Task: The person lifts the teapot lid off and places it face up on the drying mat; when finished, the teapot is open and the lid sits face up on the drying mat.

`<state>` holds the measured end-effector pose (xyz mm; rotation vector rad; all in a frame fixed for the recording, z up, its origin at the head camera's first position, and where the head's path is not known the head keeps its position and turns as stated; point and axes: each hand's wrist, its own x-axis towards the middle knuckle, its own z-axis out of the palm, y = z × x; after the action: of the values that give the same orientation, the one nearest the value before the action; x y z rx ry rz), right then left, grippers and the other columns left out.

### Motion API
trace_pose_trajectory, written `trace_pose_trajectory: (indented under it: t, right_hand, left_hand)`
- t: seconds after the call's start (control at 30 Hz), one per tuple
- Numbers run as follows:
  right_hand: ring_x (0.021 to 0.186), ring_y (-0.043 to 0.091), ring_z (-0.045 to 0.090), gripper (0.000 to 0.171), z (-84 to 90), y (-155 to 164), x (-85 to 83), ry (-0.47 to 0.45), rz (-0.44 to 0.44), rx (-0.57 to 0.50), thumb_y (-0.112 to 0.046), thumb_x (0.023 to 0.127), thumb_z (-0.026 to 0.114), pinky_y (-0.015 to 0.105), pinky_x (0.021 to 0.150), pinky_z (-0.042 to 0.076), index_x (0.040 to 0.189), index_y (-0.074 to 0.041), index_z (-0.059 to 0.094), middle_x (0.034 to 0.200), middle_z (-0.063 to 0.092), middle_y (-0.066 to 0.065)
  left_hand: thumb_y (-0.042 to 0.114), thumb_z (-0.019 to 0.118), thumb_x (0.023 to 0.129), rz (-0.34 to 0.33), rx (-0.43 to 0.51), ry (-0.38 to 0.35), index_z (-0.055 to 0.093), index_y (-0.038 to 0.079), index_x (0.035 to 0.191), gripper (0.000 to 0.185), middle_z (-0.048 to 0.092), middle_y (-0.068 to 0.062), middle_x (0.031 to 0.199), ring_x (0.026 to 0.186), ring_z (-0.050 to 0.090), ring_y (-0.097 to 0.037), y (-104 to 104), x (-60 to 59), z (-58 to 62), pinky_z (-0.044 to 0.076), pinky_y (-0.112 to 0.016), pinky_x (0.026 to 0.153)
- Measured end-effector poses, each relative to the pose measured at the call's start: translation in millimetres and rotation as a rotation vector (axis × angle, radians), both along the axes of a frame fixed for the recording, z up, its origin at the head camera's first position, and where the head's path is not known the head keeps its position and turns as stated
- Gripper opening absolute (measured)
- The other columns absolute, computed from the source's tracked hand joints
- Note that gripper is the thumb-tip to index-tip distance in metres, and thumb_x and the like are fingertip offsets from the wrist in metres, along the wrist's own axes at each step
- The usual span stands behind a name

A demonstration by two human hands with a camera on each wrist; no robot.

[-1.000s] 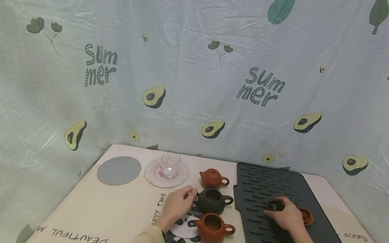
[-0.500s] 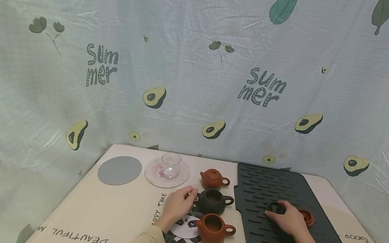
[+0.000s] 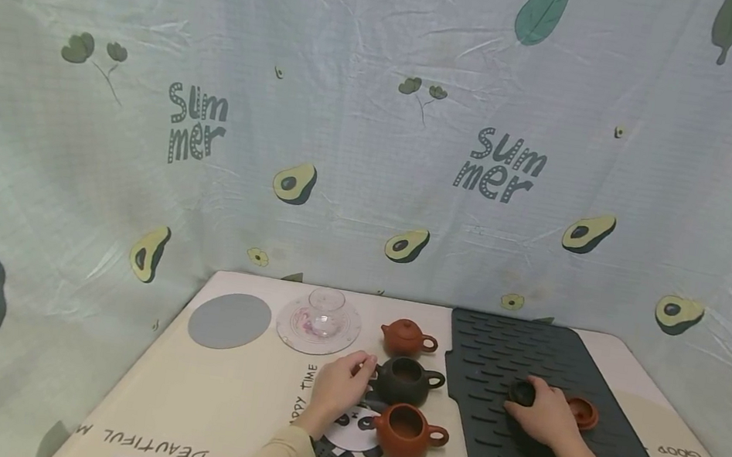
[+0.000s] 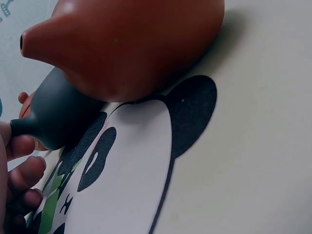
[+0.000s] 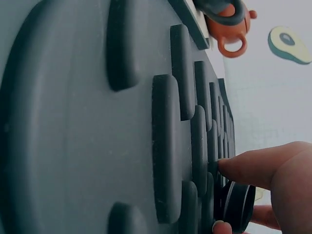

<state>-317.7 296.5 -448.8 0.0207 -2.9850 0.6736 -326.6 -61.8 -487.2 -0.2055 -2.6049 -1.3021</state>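
Observation:
My left hand (image 3: 339, 386) rests on the table with thumb and fingers (image 4: 22, 170) curled at the spout (image 4: 34, 124) of a dark lidless teapot (image 3: 406, 380). In front of it an open red-brown teapot (image 3: 404, 431) stands on a panda coaster (image 4: 131, 165). My right hand (image 3: 545, 416) lies on the black ribbed mat (image 3: 497, 348) and pinches a dark round lid (image 5: 240, 207), with one finger (image 5: 258, 165) over it. A red-brown lid (image 3: 583, 413) lies just to the right of that hand.
A small red teapot with its lid on (image 3: 407, 337) stands behind the dark one. A glass cup on a clear saucer (image 3: 324, 315) and a grey round coaster (image 3: 230, 320) sit at the back left. The avocado-print curtain (image 3: 378, 144) closes off the table's far edge.
The right hand has tipped the dark lid, whose hollow no longer faces up. The left hand stays at the dark teapot's spout. The view shifted slightly.

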Motion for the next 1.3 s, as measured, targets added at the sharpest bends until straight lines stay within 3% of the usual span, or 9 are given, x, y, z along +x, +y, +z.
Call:
trace_pose_trajectory:
  t: [0.3,0.6,1.1,1.3]
  right_hand:
    - [0.123,0.065,0.040,0.080,6.1,-4.2,4.5,-0.006,0.007,-0.029,-0.032,0.094,0.070,0.071,0.093,0.039,0.143,0.018,0.034,0.136,0.036,0.050]
    - [0.125,0.062,0.039,0.074,13.5,-15.7,3.3,0.063,-0.026,-0.076,-0.031,0.097,0.066,0.070,0.093,0.039,0.147,0.014,0.034,0.142,0.031,0.046]
    - [0.125,0.055,0.045,0.059,25.3,-39.1,3.3,0.157,0.020,-0.101,-0.024,0.097,0.067,0.067,0.095,0.040,0.141,0.011,0.045,0.137,0.046,0.037]
    - [0.123,0.052,0.048,0.058,24.6,-49.0,0.6,0.151,0.033,-0.097,-0.025,0.097,0.068,0.065,0.096,0.041,0.139,0.009,0.048,0.136,0.050,0.034]
  left_hand:
    - [0.040,0.049,0.108,0.001,0.004,-0.021,0.067,0.023,0.094,0.029,0.062,0.010,0.078,0.072,0.057,-0.010,-0.9,1.1,1.2,0.043,-0.035,0.069]
    - [0.042,0.049,0.108,0.001,0.001,-0.015,0.067,0.023,0.093,0.030,0.061,0.011,0.077,0.072,0.057,-0.009,-1.1,1.3,0.1,0.043,-0.034,0.069]
    - [0.042,0.049,0.108,0.006,-0.016,0.009,0.066,0.024,0.092,0.030,0.062,0.012,0.076,0.072,0.057,-0.008,0.3,-0.3,-1.9,0.042,-0.033,0.067]
    - [0.042,0.050,0.108,0.003,-0.008,-0.004,0.066,0.024,0.092,0.029,0.061,0.012,0.077,0.073,0.057,-0.009,1.1,-0.4,-2.7,0.042,-0.033,0.069]
